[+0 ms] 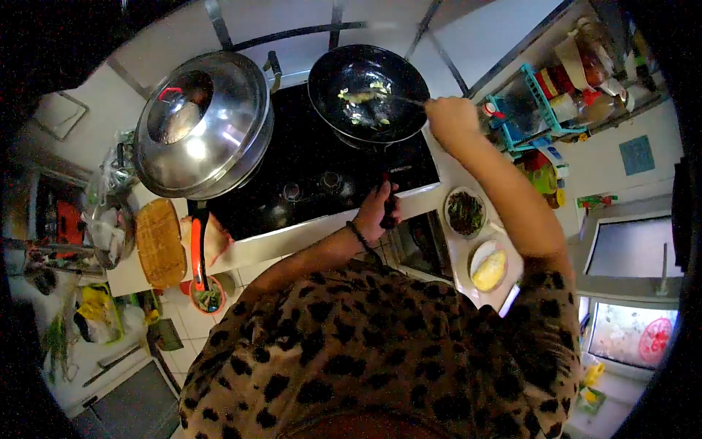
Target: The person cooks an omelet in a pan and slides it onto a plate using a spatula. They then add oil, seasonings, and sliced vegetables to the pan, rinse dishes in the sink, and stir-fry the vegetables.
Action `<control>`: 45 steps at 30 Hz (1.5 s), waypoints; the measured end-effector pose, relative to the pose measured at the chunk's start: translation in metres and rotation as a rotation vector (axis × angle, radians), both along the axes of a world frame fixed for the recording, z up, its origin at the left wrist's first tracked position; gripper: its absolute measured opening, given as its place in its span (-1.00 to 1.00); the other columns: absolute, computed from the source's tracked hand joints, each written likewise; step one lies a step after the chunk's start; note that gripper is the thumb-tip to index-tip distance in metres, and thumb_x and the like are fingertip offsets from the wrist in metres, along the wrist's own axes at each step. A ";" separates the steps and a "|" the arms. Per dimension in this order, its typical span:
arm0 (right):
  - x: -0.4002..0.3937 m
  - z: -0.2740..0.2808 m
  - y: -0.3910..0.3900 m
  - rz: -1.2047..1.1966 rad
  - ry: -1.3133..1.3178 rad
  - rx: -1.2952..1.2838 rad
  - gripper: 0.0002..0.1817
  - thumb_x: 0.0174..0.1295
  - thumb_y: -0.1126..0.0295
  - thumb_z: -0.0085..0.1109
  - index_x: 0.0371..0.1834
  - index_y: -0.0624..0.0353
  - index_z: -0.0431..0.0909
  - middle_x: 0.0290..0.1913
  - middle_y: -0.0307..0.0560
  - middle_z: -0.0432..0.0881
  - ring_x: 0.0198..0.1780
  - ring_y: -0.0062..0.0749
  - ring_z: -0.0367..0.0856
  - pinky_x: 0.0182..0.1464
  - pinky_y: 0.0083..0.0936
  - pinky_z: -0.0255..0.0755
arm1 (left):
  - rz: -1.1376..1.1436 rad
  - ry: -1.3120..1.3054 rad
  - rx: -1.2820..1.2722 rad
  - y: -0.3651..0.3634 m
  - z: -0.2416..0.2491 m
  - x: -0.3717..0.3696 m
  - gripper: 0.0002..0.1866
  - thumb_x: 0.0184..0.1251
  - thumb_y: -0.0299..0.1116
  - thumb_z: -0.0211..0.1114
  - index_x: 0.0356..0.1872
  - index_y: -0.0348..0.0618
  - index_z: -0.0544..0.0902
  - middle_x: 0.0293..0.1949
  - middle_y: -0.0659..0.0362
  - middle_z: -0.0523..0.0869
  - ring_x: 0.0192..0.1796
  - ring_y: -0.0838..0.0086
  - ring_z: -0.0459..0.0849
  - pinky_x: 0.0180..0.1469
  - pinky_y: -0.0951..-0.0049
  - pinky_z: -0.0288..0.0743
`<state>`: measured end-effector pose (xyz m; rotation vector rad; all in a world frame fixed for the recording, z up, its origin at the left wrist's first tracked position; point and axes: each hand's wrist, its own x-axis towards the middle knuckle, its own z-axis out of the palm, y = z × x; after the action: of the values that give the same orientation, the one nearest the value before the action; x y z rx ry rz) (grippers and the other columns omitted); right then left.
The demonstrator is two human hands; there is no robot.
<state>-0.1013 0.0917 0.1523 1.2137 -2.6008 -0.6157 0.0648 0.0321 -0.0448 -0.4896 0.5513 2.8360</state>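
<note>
Black wok (374, 115), left hand (379, 208) clamped round its handle (389, 209); right hand (455, 121) grips a cooking utensil (408, 99) among food pieces (379, 86)!

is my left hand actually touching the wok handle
Touching. The head view shows the left hand closed around the wok handle, whose dark length shows within the grip.

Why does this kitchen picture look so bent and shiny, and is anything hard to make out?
Head view: strong wide-angle distortion, with black corners and a curving dark wall line; same view, white glare on the steel lid and glints inside the wok; same view, grainy speckle, the food pieces too unclear to identify.
</note>
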 end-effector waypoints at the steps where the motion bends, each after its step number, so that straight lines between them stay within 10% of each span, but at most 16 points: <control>1: 0.014 0.020 0.008 -0.019 0.012 0.039 -0.85 0.04 0.39 0.07 -0.47 0.06 0.67 -0.40 -0.07 0.68 -0.31 -0.22 0.69 -0.33 -0.33 0.55 | 0.007 0.010 0.011 0.000 -0.001 -0.001 -0.55 0.28 0.06 0.14 -0.08 -0.09 0.35 -0.52 0.16 0.45 -0.57 0.45 0.39 -0.45 0.30 0.35; 6: 0.035 0.036 0.033 -0.068 0.024 0.200 -0.85 0.03 0.39 0.08 -0.48 0.06 0.67 -0.40 -0.09 0.68 -0.32 -0.25 0.68 -0.34 -0.34 0.55 | 0.013 -0.011 -0.003 0.000 0.005 -0.001 -0.57 0.29 0.04 0.12 -0.09 -0.10 0.34 -0.53 0.16 0.44 -0.58 0.45 0.37 -0.45 0.31 0.35; 14: 0.002 -0.044 0.007 -0.284 -0.214 -0.226 -0.81 0.07 0.31 0.09 -0.57 0.11 0.64 -0.42 -0.04 0.68 -0.40 -0.20 0.68 -0.45 -0.28 0.52 | -0.061 -0.090 -0.023 -0.009 -0.017 0.000 -0.62 0.32 -0.03 0.13 -0.12 -0.15 0.44 -0.50 0.23 0.47 -0.51 0.55 0.37 -0.44 0.55 0.34; 17: 0.039 -0.099 0.010 -0.387 -0.264 -0.338 -0.59 0.17 0.32 -0.04 0.11 0.11 0.38 -0.38 -0.01 0.63 -0.39 -0.19 0.64 -0.49 -0.26 0.46 | -0.207 0.048 0.016 -0.024 -0.026 -0.005 -0.61 0.33 0.00 0.08 -0.10 -0.12 0.47 -0.39 0.21 0.52 -0.40 0.52 0.44 -0.35 0.52 0.39; 24: 0.106 -0.097 0.075 -0.282 -0.082 -0.866 -0.52 0.12 0.16 0.15 0.10 0.07 0.39 -0.31 -0.03 0.53 -0.22 -0.14 0.55 -0.28 -0.29 0.45 | -0.088 -0.166 0.000 -0.022 0.026 0.011 -0.59 0.35 -0.03 0.04 0.00 -0.13 0.46 -0.16 0.11 0.56 -0.11 0.34 0.50 0.03 0.30 0.38; 26: 0.119 -0.098 0.115 -0.221 -0.010 -0.974 -0.59 0.11 0.19 0.18 0.01 0.11 0.45 -0.29 -0.03 0.52 -0.20 -0.14 0.53 -0.25 -0.29 0.44 | -0.305 -0.168 0.267 -0.051 -0.036 0.018 -0.62 0.32 -0.16 0.07 0.03 -0.20 0.45 -0.08 0.09 0.52 -0.05 0.28 0.48 0.06 0.28 0.39; 30: 0.164 -0.146 0.225 -0.617 -0.308 -1.284 -0.82 0.14 0.34 0.15 -0.45 0.25 0.53 -0.38 -0.03 0.54 -0.32 -0.26 0.52 -0.27 -0.34 0.40 | -0.543 -0.172 -0.037 -0.038 -0.077 0.046 -0.73 0.34 -0.35 0.06 -0.02 -0.26 0.46 -0.11 0.07 0.53 -0.08 0.29 0.49 0.02 0.32 0.42; 33: 0.198 -0.186 0.347 -1.043 -0.180 -1.848 -0.79 0.17 0.27 0.15 -0.42 0.20 0.54 -0.47 -0.16 0.55 -0.44 -0.59 0.45 -0.39 -0.53 0.38 | -0.458 -0.227 -0.285 -0.007 -0.075 0.054 -0.78 0.37 -0.41 0.04 -0.05 -0.26 0.46 -0.20 0.08 0.54 -0.15 0.35 0.50 -0.04 0.38 0.46; 38: 0.235 -0.254 0.605 -1.612 0.288 -2.158 -0.76 0.25 0.30 -0.05 -0.24 0.27 0.48 -0.43 -0.09 0.59 -0.49 -0.42 0.56 -0.53 -0.58 0.37 | -0.538 -0.079 -0.611 0.050 -0.061 0.045 -0.79 0.38 -0.32 0.07 -0.10 -0.24 0.47 -0.31 0.17 0.53 -0.25 0.46 0.51 -0.14 0.42 0.47; 42: 0.224 -0.313 0.713 -1.536 0.123 -2.591 -0.77 0.25 0.38 -0.14 -0.25 0.32 0.46 -0.45 -0.04 0.58 -0.53 -0.38 0.56 -0.57 -0.57 0.38 | -0.556 -0.135 -0.565 0.108 -0.043 0.040 -0.79 0.40 -0.28 0.05 -0.11 -0.17 0.48 -0.32 0.16 0.55 -0.28 0.45 0.52 -0.15 0.43 0.46; 45: 0.200 -0.305 0.730 -1.474 -0.101 -2.433 -0.84 0.08 0.55 -0.10 -0.35 0.41 0.46 -0.39 0.17 0.60 -0.55 -0.23 0.63 -0.57 -0.42 0.52 | -0.543 -0.215 -0.577 0.158 -0.018 0.046 -0.81 0.39 -0.30 0.04 -0.11 -0.17 0.49 -0.32 0.14 0.57 -0.26 0.42 0.54 -0.14 0.40 0.49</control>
<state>0.0988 0.8212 -0.1530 -1.2983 -1.4351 1.8653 0.1112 0.1898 -0.0623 -0.6114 1.2449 2.0589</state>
